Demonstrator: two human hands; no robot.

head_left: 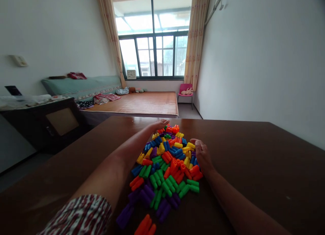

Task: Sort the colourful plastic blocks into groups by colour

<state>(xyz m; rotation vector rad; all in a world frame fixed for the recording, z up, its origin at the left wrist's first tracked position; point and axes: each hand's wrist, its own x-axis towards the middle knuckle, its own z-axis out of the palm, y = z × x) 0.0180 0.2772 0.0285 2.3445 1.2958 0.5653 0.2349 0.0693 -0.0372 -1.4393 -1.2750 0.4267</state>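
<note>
A heap of plastic tube-shaped building pieces (169, 185) in green, orange, blue, yellow and purple lies between my arms on the brown table (248, 150). My left hand (161, 123) reaches to the far end of the heap, fingers stretched out, its edge by orange and green pieces. At the heap's right side my right hand (202, 154) rests on its edge, fingers extended and slightly curved beside yellow and blue pieces. Neither hand grips a piece. An orange piece (145, 225) and a purple piece (125, 216) lie apart at the near end.
Beyond the table stands a bed (142, 103) with cloths and soft toys on it. A dark cabinet (43, 123) is at the left. A pink chair (185, 88) stands by the right wall, under the window's curtain (195, 42).
</note>
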